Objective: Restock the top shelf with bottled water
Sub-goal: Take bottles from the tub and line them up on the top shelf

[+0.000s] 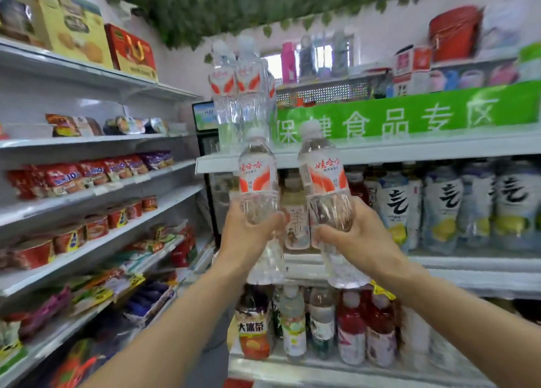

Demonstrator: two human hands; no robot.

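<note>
Your left hand (248,229) and right hand (355,237) each held one water bottle upright in front of the top shelf (409,150). The left bottle (258,180) and right bottle (325,180) both carried a white-and-red label printed with red characters reading 娃哈哈; the smaller print beneath was too blurred to read. Both had white caps.

Your left fingers (276,219) were clamped round the lower body of the left bottle, with the forearm rising from the lower left. Your right fingers (328,234) were likewise curled round the lower body of the right bottle, which tilted slightly leftward at the top; that forearm rose from the lower right. The two bottles stood near each other but apart, their caps level with the shelf edge.

On the top shelf, at its left end, stood a cluster of shelved bottles (240,95) with the same red-and-white label. Behind the shelf ran a green banner (409,115) with white characters 保健食品专区. Below it, a row of pale drinks (450,206) bore a large black 气-like character. On the lowest shelf, an orange bottle (253,326) read 大冰茶, somewhat blurred.
</note>
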